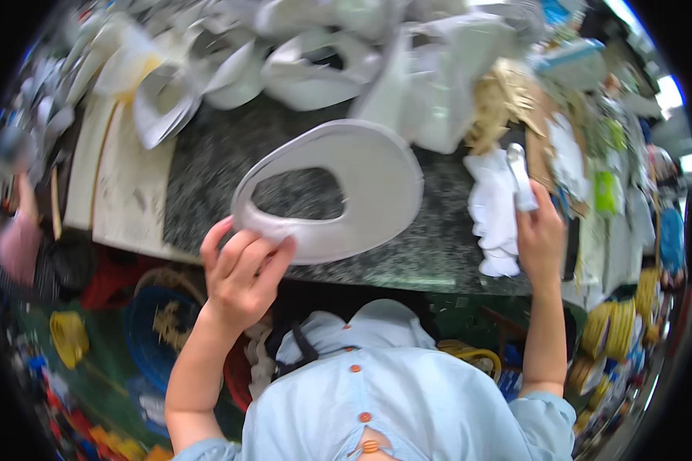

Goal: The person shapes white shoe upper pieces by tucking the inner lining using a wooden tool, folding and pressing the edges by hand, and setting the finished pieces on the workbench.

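My left hand (pixel 246 276) is closed on the near edge of a pale, ring-shaped sheet piece (pixel 384 192), pinching it between thumb and fingers. It has a wide rounded side and a large oval opening, and is tilted above the dark speckled worktop (pixel 215 177). On the right, my right hand (pixel 542 234) holds a small white, narrow item with a shiny rounded end (pixel 520 175); its exact kind I cannot make out. Just left of that hand lies a pile of white, wavy-edged pieces (pixel 490 207).
Several curved white pieces (pixel 323 69) crowd the worktop's far side. Tan scraps (pixel 507 100) lie at the far right, and a pale board (pixel 131 169) at the left. Below are a blue basket (pixel 142 330) and yellow rolls (pixel 609 326). Another person (pixel 23 246) is at far left.
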`<state>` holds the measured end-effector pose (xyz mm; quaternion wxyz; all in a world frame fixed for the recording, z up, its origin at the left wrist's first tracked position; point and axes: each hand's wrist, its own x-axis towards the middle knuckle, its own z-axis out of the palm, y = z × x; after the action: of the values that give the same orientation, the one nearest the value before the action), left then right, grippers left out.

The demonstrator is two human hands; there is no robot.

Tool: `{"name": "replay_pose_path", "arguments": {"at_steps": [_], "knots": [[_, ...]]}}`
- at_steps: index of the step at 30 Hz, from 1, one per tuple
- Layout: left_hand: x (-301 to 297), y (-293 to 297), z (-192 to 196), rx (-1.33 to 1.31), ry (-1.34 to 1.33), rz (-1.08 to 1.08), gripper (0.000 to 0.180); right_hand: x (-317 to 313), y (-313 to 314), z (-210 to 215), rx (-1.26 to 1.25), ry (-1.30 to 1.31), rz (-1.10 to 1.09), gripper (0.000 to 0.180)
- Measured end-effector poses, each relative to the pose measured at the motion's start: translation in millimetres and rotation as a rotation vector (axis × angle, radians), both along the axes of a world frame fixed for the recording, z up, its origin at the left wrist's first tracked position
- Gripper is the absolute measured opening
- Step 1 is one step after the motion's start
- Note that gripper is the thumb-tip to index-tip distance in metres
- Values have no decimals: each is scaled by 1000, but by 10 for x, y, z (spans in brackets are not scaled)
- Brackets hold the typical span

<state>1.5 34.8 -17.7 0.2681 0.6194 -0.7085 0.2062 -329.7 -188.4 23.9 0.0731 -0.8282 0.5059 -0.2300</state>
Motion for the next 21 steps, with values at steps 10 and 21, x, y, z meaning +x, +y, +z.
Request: {"name": "replay_pose_path", "arguments": {"at_steps": [10,21], "knots": [[-384,-285,-13,23,56,-140,35,-414,-689,-623,-179,217,-65,21],[-701,-569,-83,7,220,-194,47,855,472,-218,883,-573,471,51]]}}
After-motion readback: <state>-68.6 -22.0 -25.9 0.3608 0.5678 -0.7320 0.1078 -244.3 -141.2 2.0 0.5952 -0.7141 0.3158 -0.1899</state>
